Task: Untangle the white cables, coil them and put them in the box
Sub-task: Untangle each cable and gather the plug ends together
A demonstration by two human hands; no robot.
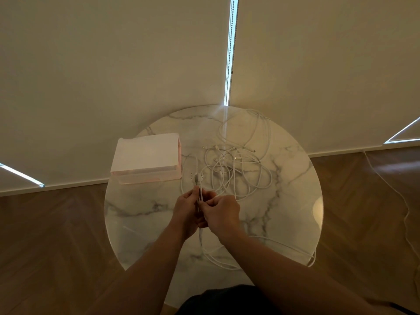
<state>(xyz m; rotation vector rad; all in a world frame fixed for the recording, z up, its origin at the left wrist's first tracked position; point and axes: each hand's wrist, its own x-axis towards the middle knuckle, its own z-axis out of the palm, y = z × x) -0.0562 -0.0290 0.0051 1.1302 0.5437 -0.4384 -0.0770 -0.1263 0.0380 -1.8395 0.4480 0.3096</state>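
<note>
Several white cables (236, 169) lie tangled on the round marble table (141, 214), right of centre, with plug ends scattered at the back of the heap. My left hand (185, 211) and my right hand (221, 212) meet over the table's middle, both pinching a folded bundle of white cable (198, 180) whose plug ends stick up beyond my fingers. More of this cable loops down towards the table's near edge (218, 258). A pale box (145, 155) sits at the table's left, beside the tangle.
Closed blinds stand right behind the table. Wooden floor surrounds it. Another thin white cable (406, 214) trails across the floor on the right. One cable loop hangs over the table's right near edge.
</note>
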